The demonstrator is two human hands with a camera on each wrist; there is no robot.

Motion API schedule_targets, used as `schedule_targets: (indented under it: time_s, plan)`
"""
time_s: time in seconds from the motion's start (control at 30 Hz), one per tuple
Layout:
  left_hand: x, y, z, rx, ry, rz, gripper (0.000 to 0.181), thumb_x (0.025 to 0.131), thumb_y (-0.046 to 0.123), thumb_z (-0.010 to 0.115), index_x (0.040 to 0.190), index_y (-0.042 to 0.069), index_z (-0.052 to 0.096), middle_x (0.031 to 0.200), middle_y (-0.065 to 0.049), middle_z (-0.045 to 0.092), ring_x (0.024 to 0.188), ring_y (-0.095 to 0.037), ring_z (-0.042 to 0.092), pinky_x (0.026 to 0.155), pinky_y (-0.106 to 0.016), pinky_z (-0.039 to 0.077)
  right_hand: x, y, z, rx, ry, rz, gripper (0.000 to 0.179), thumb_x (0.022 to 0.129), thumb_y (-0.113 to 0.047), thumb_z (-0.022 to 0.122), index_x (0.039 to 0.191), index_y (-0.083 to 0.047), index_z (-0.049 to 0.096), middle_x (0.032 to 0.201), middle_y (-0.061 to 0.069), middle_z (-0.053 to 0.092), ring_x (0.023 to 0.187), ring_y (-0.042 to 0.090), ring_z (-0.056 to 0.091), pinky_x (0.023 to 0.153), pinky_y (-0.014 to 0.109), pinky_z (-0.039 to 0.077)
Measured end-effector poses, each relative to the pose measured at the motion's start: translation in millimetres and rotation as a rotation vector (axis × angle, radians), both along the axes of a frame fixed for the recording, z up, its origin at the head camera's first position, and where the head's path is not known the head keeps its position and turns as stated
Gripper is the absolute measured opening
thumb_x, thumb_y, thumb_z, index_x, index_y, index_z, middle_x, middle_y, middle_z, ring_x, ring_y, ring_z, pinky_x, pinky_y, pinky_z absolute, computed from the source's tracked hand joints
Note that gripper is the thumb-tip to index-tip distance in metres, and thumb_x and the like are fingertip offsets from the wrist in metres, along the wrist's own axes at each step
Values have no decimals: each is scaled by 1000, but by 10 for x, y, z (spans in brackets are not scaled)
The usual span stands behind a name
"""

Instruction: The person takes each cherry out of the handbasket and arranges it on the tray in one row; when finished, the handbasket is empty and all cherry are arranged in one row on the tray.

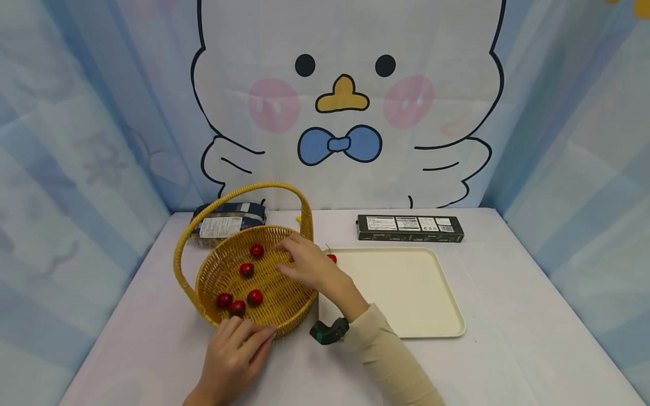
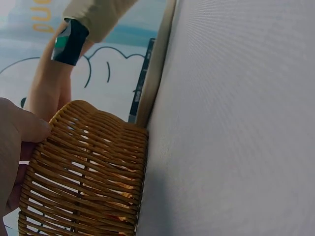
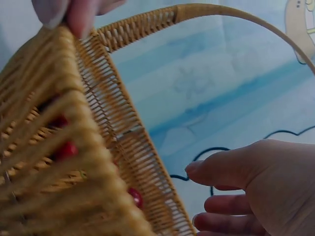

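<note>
"What are those fingers doing?"

"The left hand [image 1: 233, 352] is gripping the near rim of the basket [image 1: 279, 304], its thumb and fingers closing around the wicker. The right hand [image 1: 307, 262] is hovering over the basket's far right part, fingers bending loosely, thumb standing well apart, and I'm seeing nothing between them."

"And the cherries?"

"Two cherries [image 1: 246, 270] are lying in the basket, left of the right fingertips. Three more are sitting just beyond the left fingers. Another cherry [image 1: 332, 258] is peeping out to the right of the right hand, by the tray [image 1: 406, 293]."

"How would you be doing it well?"

"I'd be keeping the left grip steady, so the rim isn't tipping. I'd also be holding the right fingers loose and clear of the weave, so they aren't snagging it or knocking the nearest fruit."
</note>
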State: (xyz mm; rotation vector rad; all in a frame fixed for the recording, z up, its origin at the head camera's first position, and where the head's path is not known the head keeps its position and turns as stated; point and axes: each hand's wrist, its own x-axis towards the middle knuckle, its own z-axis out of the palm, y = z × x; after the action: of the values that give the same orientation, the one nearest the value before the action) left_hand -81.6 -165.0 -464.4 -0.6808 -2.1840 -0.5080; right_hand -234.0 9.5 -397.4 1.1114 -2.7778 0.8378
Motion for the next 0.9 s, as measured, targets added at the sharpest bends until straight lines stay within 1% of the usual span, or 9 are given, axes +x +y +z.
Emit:
schedule_targets:
  time_s: [0.07, 0.17, 0.3, 0.43, 0.57, 0.73, 0.9]
  plan:
    - [3, -2, -1, -2, -8, 4, 55, 107, 41, 41, 88, 10, 82, 76, 4, 65, 70, -12, 45, 67, -23, 31, 16, -76, -29, 32, -13, 10, 38, 96, -27, 69, 129, -9, 62, 127, 6, 62, 100, 18, 66, 85, 26, 55]
    - [5, -4, -2, -2, -10, 6, 55, 107, 42, 41, 88, 10, 82, 76, 4, 65, 70, -11, 44, 67, -22, 31, 37, -189, -64, 78, -20, 26, 39, 96, -29, 69, 130, -11, 62, 129, 3, 61, 107, 15, 64, 92, 26, 54]
    - [-7, -5, -5, 5, 13, -3, 53, 106, 41, 43, 87, 9, 82, 75, 4, 64, 69, -12, 44, 67, -23, 32, 60, -320, -98, 137, -20, 60, 41, 95, -30, 69, 131, -12, 63, 130, 3, 60, 115, 14, 61, 98, 26, 51]
    - [-20, -7, -14, 11, 39, -13, 52, 106, 39, 45, 86, 9, 82, 75, 4, 63, 69, -12, 43, 66, -23, 32, 85, -419, -122, 180, -48, 81, 40, 95, -29, 70, 131, -13, 63, 129, 3, 60, 110, 13, 62, 93, 25, 53]
    - [-38, -11, -25, 18, 77, -32, 48, 106, 35, 48, 85, 8, 81, 74, 4, 62, 68, -12, 44, 65, -23, 31, 104, -501, -163, 204, -75, 97, 39, 95, -28, 70, 131, -15, 64, 129, 2, 60, 109, 12, 61, 95, 25, 52]
    - [-42, -14, -32, 23, 85, -46, 45, 105, 33, 50, 86, 8, 81, 74, 4, 63, 68, -13, 45, 65, -24, 31, 125, -574, -238, 263, -61, 112, 39, 95, -32, 69, 131, -19, 64, 131, 0, 60, 110, 10, 61, 97, 25, 52]
    - [-50, -6, -34, 34, 113, -48, 43, 105, 32, 51, 84, 9, 81, 74, 4, 62, 68, -12, 45, 65, -24, 31, 144, -628, -288, 336, -56, 126, 41, 95, -34, 69, 133, -19, 63, 134, 0, 60, 114, 10, 62, 98, 25, 52]
